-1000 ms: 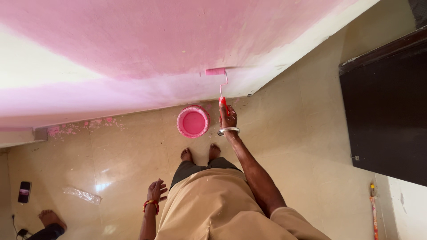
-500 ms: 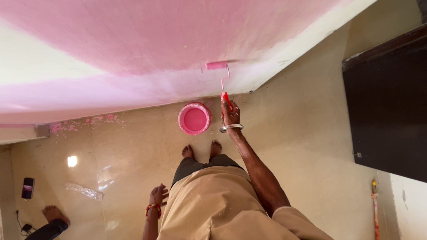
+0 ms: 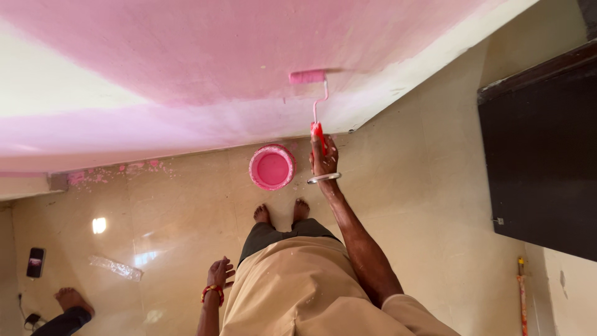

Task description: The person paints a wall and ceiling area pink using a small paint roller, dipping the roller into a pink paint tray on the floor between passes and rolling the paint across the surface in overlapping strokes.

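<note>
My right hand [image 3: 324, 159], with a metal bangle at the wrist, grips the red handle of a paint roller [image 3: 309, 77]. The roller's pink sleeve presses against the wall [image 3: 186, 56], which is pink over most of its surface with a cream patch at the left. My left hand [image 3: 219, 274], wearing a red wrist band, hangs loosely by my hip and holds nothing, fingers slightly apart. A round pink bucket of paint [image 3: 272, 167] stands on the floor at the wall's foot, just ahead of my bare feet [image 3: 281, 213].
Pink paint spatter [image 3: 115, 172] marks the floor by the wall at left. A dark door [image 3: 538, 155] is on the right, a stick [image 3: 521, 298] leaning near it. A phone [image 3: 35, 262] lies on the tiles at left, near another person's bare foot [image 3: 71, 300].
My right hand has pushed the roller upward along the wall. The view has shifted slightly, and my left hand stays at my side.
</note>
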